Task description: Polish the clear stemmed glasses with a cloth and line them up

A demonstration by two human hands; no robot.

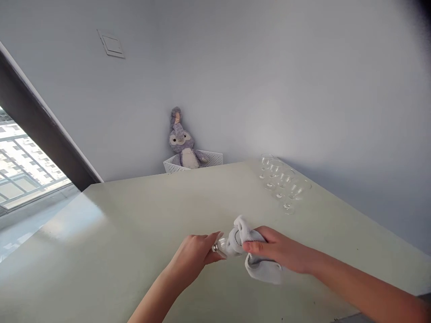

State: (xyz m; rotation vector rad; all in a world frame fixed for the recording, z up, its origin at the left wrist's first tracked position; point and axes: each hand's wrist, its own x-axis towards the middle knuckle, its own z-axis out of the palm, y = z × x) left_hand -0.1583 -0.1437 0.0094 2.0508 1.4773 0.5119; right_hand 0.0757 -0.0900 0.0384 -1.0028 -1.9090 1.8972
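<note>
My left hand (195, 255) is closed on the base end of a clear stemmed glass (219, 246), held sideways over the pale table (141, 215). My right hand (274, 249) is closed on a light grey cloth (259, 264) that is wrapped round the glass's bowl. Part of the cloth hangs below my right hand. Most of the glass is hidden by the cloth and fingers.
Several clear stemmed glasses (283, 181) stand in a row at the table's far right. A grey plush toy (182, 141) sits in a white perforated basket (212, 159) against the wall behind the table. A window (23, 170) is at the left.
</note>
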